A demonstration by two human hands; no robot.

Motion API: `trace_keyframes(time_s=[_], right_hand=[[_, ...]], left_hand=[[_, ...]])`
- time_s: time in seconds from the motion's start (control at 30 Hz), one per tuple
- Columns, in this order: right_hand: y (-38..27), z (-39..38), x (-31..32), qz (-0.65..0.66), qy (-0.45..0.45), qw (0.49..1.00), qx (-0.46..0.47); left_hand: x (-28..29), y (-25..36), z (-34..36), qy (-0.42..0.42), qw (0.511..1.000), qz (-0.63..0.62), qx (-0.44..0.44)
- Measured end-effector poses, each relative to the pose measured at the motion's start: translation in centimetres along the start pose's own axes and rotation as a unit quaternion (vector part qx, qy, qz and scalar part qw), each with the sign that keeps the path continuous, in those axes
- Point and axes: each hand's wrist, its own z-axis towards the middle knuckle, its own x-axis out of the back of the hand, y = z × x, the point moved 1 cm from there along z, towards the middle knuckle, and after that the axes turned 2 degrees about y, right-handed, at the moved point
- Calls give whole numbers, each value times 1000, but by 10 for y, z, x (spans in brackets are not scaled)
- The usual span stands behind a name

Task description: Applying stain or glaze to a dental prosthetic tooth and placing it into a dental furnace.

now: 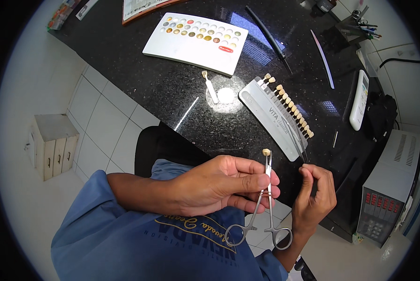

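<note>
My left hand (233, 182) is closed around the shanks of a metal hemostat (270, 185), whose ring handles hang toward me. A small tooth-coloured dental crown (266, 152) is gripped at the hemostat's tip. To the right, my right hand (315, 194) pinches the near end of slim metal tweezers (294, 136), their two thin arms reaching over a grey tooth shade guide (270, 119). A row of tooth-shaped tabs lines the guide's far right side. One loose shade tab (211, 89) lies apart on the dark speckled counter (163, 100).
A white palette (191, 50) with wells of coloured material lies at the back. Beyond the guide are a dark slim handpiece or brush (266, 33), a pale curved strip (323, 58) and a white remote (359, 100). A grey device (383, 187) stands at right; drawers (55, 147) stand on the left.
</note>
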Motion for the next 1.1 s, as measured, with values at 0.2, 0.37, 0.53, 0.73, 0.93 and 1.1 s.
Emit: trace_keyframes(time_s=[0.2, 0.37, 0.53, 0.73, 0.93, 1.1], right_hand=[[-1, -5, 1, -17, -41, 999, -17], [-6, -4, -3, 24, -8, 999, 24], [-5, -8, -3, 12, -35, 999, 19], [-5, -5, -10, 25, -30, 998, 51], [-9, -1, -14, 8, -61, 996, 71], [-8, -1, -18, 8, -51, 995, 85]], left_hand=[[1, -2, 1, 8, 1000, -4, -6], [0, -3, 2, 8, 1000, 2, -5], [1, -4, 3, 10, 1000, 4, -9], [6, -10, 3, 12, 999, 24, -48], [3, -6, -8, 61, 981, 141, -116], [11, -2, -18, 131, 967, 186, -116]])
